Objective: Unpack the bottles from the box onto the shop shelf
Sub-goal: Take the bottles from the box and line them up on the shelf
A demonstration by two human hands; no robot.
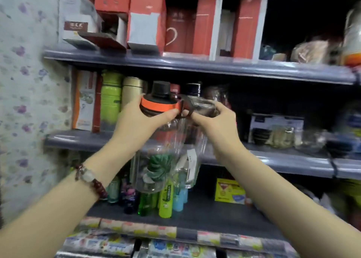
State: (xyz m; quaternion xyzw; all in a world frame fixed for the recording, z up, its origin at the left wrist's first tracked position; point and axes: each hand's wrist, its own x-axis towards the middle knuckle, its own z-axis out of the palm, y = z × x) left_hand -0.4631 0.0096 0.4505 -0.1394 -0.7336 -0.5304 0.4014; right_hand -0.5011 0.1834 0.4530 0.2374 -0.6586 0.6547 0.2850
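A large clear bottle [156,156] with an orange band, a black cap and a green leaf print hangs upright in front of the middle shelf [273,158]. My left hand [142,119] grips it round the neck just under the orange band. My right hand [213,119] holds the dark carry strap and a crumpled clear wrapper at the bottle's right shoulder. The box is not in view.
Green, gold and dark bottles [111,99] stand at the back left of the middle shelf, glassware at its right. Red cartons [146,17] fill the top shelf. Small bright bottles [166,199] and a yellow box [228,191] sit on the lower shelf. A floral wall is at left.
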